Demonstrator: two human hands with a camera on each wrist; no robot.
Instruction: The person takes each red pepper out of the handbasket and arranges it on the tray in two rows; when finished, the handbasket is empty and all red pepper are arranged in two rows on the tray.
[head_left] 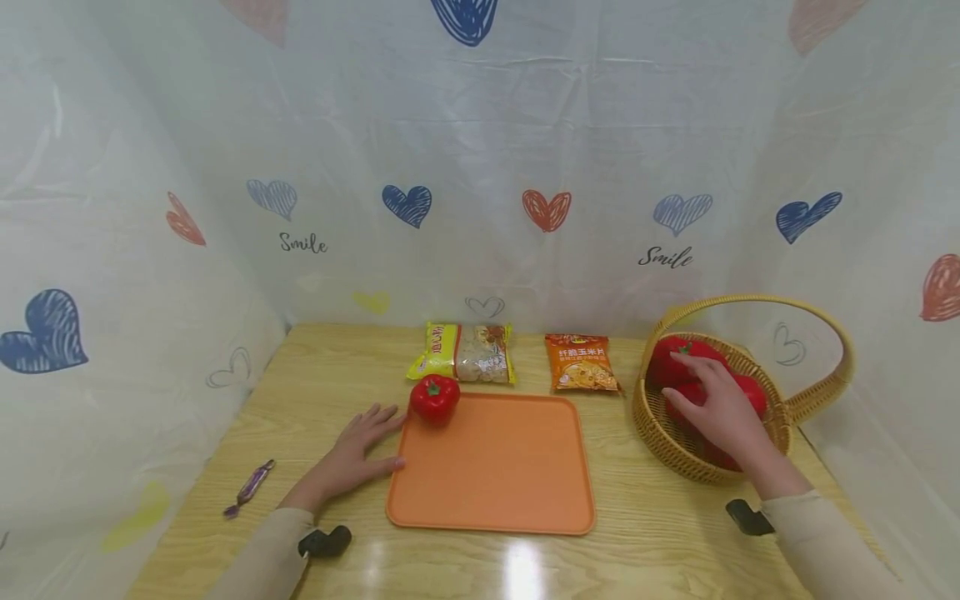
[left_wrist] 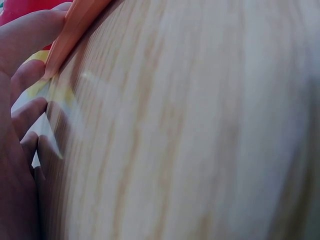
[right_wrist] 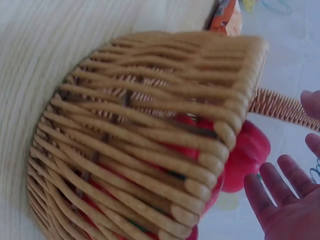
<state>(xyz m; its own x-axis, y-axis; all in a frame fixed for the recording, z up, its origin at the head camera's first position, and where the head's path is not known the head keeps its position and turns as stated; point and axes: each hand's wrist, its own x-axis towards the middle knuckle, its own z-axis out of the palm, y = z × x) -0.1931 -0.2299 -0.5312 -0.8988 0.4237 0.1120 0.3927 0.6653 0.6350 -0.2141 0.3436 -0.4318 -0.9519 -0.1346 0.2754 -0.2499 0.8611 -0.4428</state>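
My left hand (head_left: 358, 452) lies at the left edge of an orange tray (head_left: 498, 471), fingers spread and relaxed. In the left wrist view its thumb (left_wrist: 37, 35) touches the tray's rim (left_wrist: 75, 32). A red bell pepper (head_left: 435, 400) sits at the tray's far left corner. Over a wicker basket (head_left: 675, 450) at the right, my right hand (head_left: 716, 408) hovers with loosely bent fingers and holds nothing. Several red bell peppers lie in the basket; one (right_wrist: 247, 155) shows above its rim in the right wrist view, close to the fingertips. The hand partly hides them in the head view.
Behind the tray lie a yellow bag of dry food (head_left: 472, 353) and an orange snack packet (head_left: 581, 363). A purple wrapped candy (head_left: 251, 487) is on the left of the wooden table (head_left: 330, 354). The basket's tall handle (head_left: 832, 333) leans right, near the printed curtain (head_left: 480, 125).
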